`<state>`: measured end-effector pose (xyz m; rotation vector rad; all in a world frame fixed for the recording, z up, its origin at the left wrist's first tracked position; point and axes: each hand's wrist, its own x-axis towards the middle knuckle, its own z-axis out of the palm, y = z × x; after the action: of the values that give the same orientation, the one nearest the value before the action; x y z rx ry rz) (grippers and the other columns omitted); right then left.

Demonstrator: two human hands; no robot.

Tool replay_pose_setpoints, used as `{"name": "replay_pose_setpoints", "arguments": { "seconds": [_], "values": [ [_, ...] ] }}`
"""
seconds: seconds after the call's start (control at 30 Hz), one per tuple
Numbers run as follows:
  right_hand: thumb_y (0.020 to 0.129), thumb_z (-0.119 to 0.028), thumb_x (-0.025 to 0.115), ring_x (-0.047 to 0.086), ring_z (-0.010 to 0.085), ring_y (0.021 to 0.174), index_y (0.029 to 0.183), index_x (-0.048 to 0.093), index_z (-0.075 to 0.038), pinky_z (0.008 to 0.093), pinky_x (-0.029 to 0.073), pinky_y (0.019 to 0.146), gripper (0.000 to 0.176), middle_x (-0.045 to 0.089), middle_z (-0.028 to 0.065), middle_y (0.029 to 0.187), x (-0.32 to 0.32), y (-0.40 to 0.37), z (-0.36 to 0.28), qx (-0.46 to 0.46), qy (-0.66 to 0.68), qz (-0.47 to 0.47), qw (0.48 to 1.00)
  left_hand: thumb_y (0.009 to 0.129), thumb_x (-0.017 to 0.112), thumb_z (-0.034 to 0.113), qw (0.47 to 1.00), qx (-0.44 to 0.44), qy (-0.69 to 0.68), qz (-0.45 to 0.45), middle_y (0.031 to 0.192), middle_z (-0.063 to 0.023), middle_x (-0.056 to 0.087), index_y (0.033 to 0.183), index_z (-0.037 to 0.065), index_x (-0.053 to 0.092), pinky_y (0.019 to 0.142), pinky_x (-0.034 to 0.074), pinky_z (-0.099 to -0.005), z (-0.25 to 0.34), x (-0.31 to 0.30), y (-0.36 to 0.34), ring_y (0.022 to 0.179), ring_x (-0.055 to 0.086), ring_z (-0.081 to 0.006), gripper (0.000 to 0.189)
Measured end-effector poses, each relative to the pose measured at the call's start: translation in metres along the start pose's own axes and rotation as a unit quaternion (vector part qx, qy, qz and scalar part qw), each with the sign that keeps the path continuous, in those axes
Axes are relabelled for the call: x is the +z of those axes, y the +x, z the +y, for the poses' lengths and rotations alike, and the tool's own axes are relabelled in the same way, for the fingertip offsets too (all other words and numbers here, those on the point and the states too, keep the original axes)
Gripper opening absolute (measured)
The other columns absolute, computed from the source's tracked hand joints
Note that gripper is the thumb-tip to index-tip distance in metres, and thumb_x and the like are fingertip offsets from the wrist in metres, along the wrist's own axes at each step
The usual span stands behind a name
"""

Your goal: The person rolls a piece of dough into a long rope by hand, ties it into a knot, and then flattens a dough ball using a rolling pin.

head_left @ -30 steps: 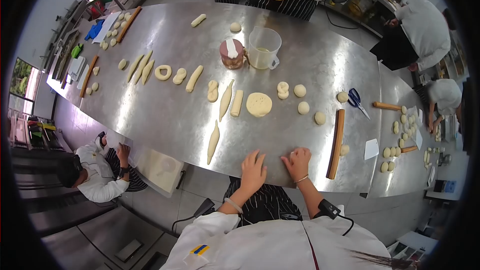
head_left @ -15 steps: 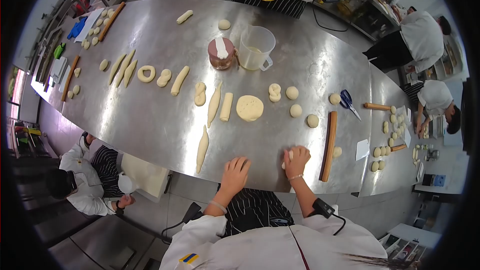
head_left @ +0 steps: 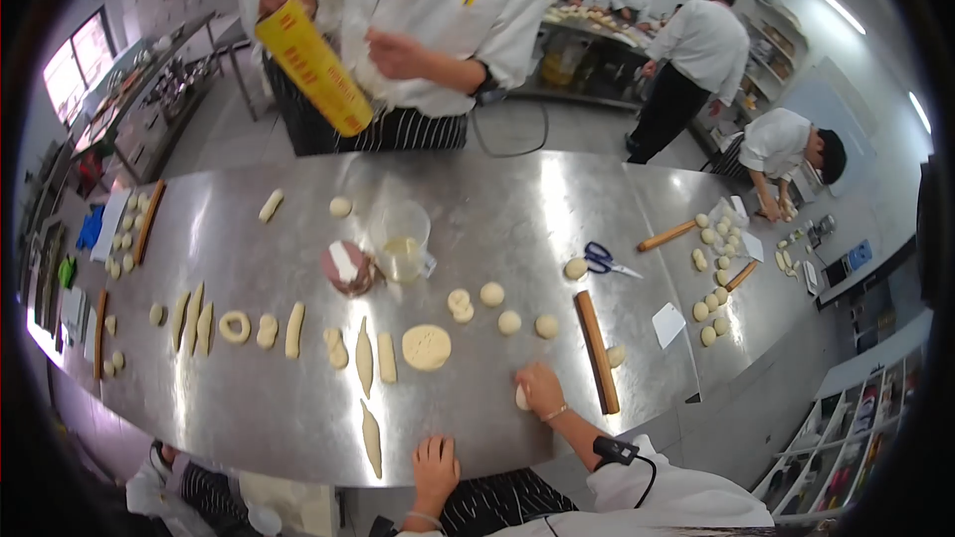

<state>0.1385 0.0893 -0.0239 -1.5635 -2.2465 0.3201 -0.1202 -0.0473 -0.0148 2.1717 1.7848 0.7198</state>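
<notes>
On the steel table (head_left: 249, 418), my right hand (head_left: 540, 390) is closed over a small dough piece (head_left: 522, 398), which shows at the left of its fingers. My left hand (head_left: 436, 465) lies at the table's near edge, fingers extended, holding nothing. Left of it is a pointed dough strip (head_left: 371, 438). Beyond my hands lie a flat dough disc (head_left: 427, 347), a dough roll (head_left: 387, 356), a knotted dough piece (head_left: 461, 305) and several dough balls (head_left: 509, 322). A wooden rolling pin (head_left: 597, 353) lies to the right of my right hand.
A lidded jar (head_left: 348, 268) stands beside a clear jug (head_left: 401, 242). Blue scissors (head_left: 609, 261) and a white scraper (head_left: 669, 325) lie at the right. Across the table, a person (head_left: 428, 30) holds a yellow box (head_left: 313, 70). Other people stand farther back.
The camera view has tilted up, showing more of the room and shifting the table lower. My right hand remains over the dough piece; my left hand stays near the edge.
</notes>
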Motion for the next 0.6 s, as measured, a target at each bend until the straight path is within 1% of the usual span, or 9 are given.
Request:
{"name": "replay_pose_setpoints", "arguments": {
  "seconds": [0.03, 0.13, 0.2, 0.23, 0.3, 0.37, 0.47, 0.53, 0.6],
  "values": [
    [0.082, -0.012, 0.061, 0.054, 0.0291, 0.086, 0.086, 0.063, -0.01, 0.042, 0.043, 0.079, 0.005, 0.058, 0.0085, 0.087, 0.0, -0.021, 0.004, -0.044, 0.012, -0.001, 0.999, 0.071, 0.063, 0.012, 1.0, 0.006, 0.015, 0.0, 0.114, -0.0137, 0.055, 0.109, 0.004, 0.062, 0.091, 0.038, -0.0473, -0.002, 0.004, -0.004, 0.108, 0.05, -0.0324, 0.039],
    [0.076, -0.027, 0.069, 0.052, 0.0269, 0.085, 0.076, 0.061, -0.011, 0.0394, 0.041, 0.072, 0.018, 0.055, 0.0071, 0.085, -0.011, -0.083, -0.049, 0.02, -0.038, 0.023, 0.999, 0.072, 0.063, 0.015, 0.999, 0.046, 0.022, 0.013, 0.113, -0.0151, 0.055, 0.111, 0.004, 0.06, 0.091, 0.039, -0.048, -0.003, 0.008, 0.005, 0.109, 0.05, -0.0339, 0.04],
    [0.08, -0.025, 0.069, 0.052, 0.0266, 0.08, 0.075, 0.06, -0.012, 0.041, 0.041, 0.071, 0.016, 0.056, 0.0067, 0.085, -0.007, -0.089, -0.086, 0.019, -0.052, 0.016, 0.998, 0.076, 0.062, 0.015, 0.999, 0.045, 0.023, 0.006, 0.115, -0.0187, 0.053, 0.112, 0.003, 0.057, 0.093, 0.04, -0.0485, -0.001, 0.002, 0.0, 0.11, 0.049, -0.0363, 0.039],
    [0.08, -0.025, 0.069, 0.052, 0.0266, 0.08, 0.075, 0.06, -0.012, 0.041, 0.041, 0.071, 0.016, 0.056, 0.0067, 0.085, 0.008, -0.079, -0.083, 0.019, -0.058, 0.027, 0.998, 0.078, 0.061, 0.015, 0.999, 0.038, 0.024, 0.002, 0.115, -0.0205, 0.053, 0.113, 0.002, 0.056, 0.093, 0.04, -0.0488, 0.002, 0.0, -0.002, 0.11, 0.049, -0.0374, 0.038],
    [0.081, -0.025, 0.068, 0.053, 0.0243, 0.08, 0.08, 0.062, -0.013, 0.0405, 0.04, 0.07, 0.013, 0.057, 0.0054, 0.084, 0.038, -0.049, -0.07, -0.065, -0.088, -0.033, 0.993, 0.082, 0.06, 0.015, 0.999, 0.019, 0.03, -0.013, 0.116, -0.0241, 0.052, 0.115, 0.0, 0.054, 0.094, 0.041, -0.0494, 0.006, -0.003, -0.002, 0.111, 0.048, -0.0398, 0.037],
    [0.081, -0.023, 0.066, 0.054, 0.0227, 0.083, 0.086, 0.064, -0.013, 0.0399, 0.04, 0.071, 0.012, 0.057, 0.0042, 0.085, 0.042, -0.01, -0.066, -0.075, -0.133, -0.046, 0.987, 0.079, 0.059, 0.012, 0.999, 0.008, 0.014, -0.028, 0.119, -0.0239, 0.051, 0.116, 0.0, 0.054, 0.096, 0.039, -0.0507, 0.008, -0.006, 0.0, 0.113, 0.046, -0.0411, 0.039],
    [0.082, -0.024, 0.065, 0.056, 0.0236, 0.091, 0.087, 0.063, -0.012, 0.0395, 0.042, 0.077, 0.013, 0.058, 0.0047, 0.088, 0.023, 0.033, -0.059, -0.026, -0.154, -0.004, 0.988, 0.077, 0.057, 0.008, 0.999, -0.01, -0.009, -0.032, 0.12, -0.0245, 0.051, 0.116, -0.001, 0.055, 0.097, 0.038, -0.0524, 0.013, -0.003, -0.003, 0.114, 0.045, -0.0426, 0.04],
    [0.084, -0.029, 0.064, 0.055, 0.0275, 0.102, 0.089, 0.061, -0.011, 0.0404, 0.043, 0.087, 0.019, 0.059, 0.006, 0.094, 0.036, 0.048, -0.041, 0.024, -0.044, 0.047, 0.998, 0.078, 0.057, 0.008, 1.0, -0.002, -0.004, -0.019, 0.12, -0.0253, 0.051, 0.115, -0.001, 0.055, 0.096, 0.039, -0.0529, 0.006, -0.003, -0.003, 0.112, 0.047, -0.0428, 0.038],
    [0.084, -0.037, 0.065, 0.053, 0.0297, 0.104, 0.09, 0.059, -0.011, 0.0401, 0.041, 0.091, 0.027, 0.059, 0.0065, 0.097, 0.041, 0.016, -0.015, -0.093, -0.076, 0.013, 0.993, 0.078, 0.055, 0.007, 1.0, 0.004, -0.013, -0.007, 0.117, -0.0258, 0.053, 0.114, -0.001, 0.056, 0.095, 0.039, -0.0536, 0.006, 0.0, -0.004, 0.109, 0.048, -0.044, 0.037]
  ]
}}
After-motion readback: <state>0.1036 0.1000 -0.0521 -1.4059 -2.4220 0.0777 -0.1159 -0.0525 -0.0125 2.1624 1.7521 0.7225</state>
